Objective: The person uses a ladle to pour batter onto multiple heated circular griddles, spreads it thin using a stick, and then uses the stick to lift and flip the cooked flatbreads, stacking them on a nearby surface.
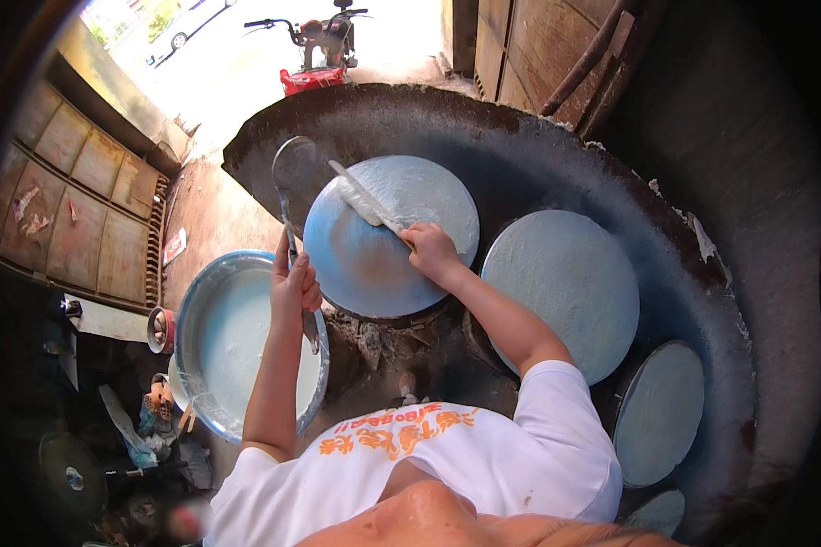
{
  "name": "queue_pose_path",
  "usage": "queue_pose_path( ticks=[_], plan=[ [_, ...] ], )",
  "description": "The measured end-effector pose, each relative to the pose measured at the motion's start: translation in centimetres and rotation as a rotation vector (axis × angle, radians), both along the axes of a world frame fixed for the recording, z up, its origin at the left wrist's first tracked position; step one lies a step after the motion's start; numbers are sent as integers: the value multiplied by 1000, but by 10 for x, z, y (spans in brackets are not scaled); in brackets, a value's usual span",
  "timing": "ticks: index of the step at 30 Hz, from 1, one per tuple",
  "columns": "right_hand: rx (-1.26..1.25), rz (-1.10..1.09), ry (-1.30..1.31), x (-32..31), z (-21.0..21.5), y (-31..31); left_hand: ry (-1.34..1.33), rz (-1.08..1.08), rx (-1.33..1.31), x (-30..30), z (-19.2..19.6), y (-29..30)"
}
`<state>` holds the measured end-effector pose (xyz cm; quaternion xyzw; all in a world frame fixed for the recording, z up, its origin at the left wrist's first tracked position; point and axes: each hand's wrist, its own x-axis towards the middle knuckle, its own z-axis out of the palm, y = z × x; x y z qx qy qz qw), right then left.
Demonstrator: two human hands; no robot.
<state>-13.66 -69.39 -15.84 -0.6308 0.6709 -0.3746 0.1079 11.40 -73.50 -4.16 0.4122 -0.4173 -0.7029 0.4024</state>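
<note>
At frame centre, the right hand (431, 251) clenches a flat scraper (363, 199), its blade extending up-left from the fingers across the round griddle (374, 264). The left hand (294, 283) grips a ladle (294, 169) above the batter basin (212, 319).

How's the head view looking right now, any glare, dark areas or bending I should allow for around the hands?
Head view: daylight blows out the doorway at the top, washing out the scooter; the rim is vignetted black and the left corner murky; fisheye bends the stove edge. The left hand on the ladle and the right hand on the spreader are sharp and evenly lit.
</note>
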Motion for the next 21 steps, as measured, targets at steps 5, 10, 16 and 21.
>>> queue_pose_path(
  ticks=[5,10,16,21],
  plan=[
    [-3,115,-24,-25,23,17,-58,-19,-44,15,-6,15],
    [59,168,28,-44,7,-32,-33,38,-35,-1,-6,1],
    [78,319,15,-35,11,21,-102,13,-14,27,-7,21],
    [48,310,-68,-51,10,-45,34,67,19,18,0,9]
  ],
)
